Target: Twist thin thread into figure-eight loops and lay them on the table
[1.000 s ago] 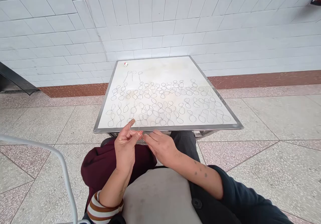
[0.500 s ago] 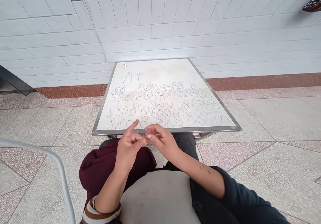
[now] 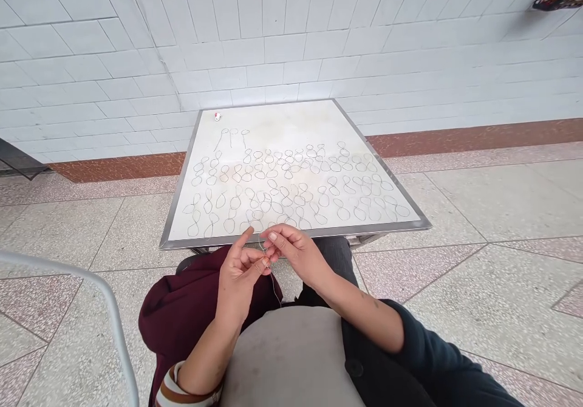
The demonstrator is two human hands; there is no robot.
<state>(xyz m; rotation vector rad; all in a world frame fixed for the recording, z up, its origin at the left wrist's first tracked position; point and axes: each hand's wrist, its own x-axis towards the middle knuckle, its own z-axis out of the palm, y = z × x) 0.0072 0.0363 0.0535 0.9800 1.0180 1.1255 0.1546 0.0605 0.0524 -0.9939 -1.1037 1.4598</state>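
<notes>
Over the table's near edge, my left hand (image 3: 239, 273) pinches a thin pale wire or thread (image 3: 276, 288) between thumb and fingers, its index finger raised. A loose end of the strand hangs down toward my lap. My right hand (image 3: 296, 252) is close beside it, thumb and fingertips closed on the upper part of the same strand. The fingers partly hide its shape. Ahead lies a white table (image 3: 282, 115) bearing rows of thin figure-eight loops (image 3: 344, 214), several in each row. Single loops with straight tails (image 3: 233, 136) lie at the far left.
A small white and red object (image 3: 217, 116) rests at the table's far left corner. The table has a metal rim (image 3: 182, 182) and stands against a white tiled wall (image 3: 282, 48). A grey curved tube (image 3: 104, 291) rises at my left.
The round loop between my hands has become a narrower strand with a tail hanging below. My right fingers have shifted slightly upward on it. The view has moved a little.
</notes>
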